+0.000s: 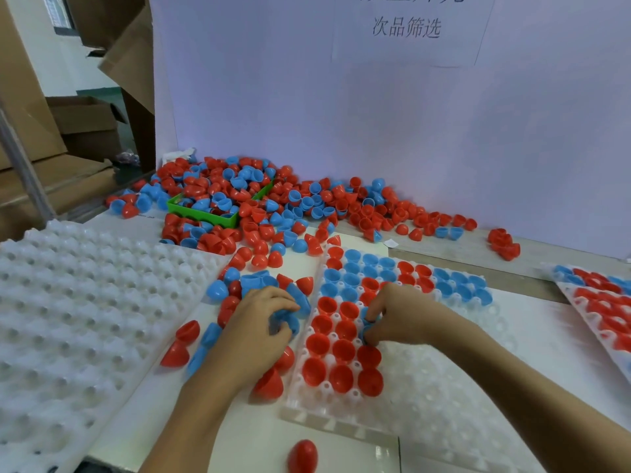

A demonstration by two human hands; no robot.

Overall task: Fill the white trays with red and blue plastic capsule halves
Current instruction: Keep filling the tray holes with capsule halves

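Observation:
A white tray (444, 397) lies in front of me, its far rows and left columns holding red and blue capsule halves. My left hand (259, 322) rests beside the tray's left edge and grips blue capsule halves (285, 320) in curled fingers. My right hand (399, 315) is over the tray's middle and pinches a blue half (368, 331) at a pocket next to the red ones. Loose red and blue halves (259, 285) lie scattered around my left hand.
A big heap of halves (273, 203) with a green bin (205, 213) sits at the back against a white board. White trays (68, 319) are stacked at the left. A filled tray (601, 302) lies at the right. A closed red capsule (302, 455) lies near me.

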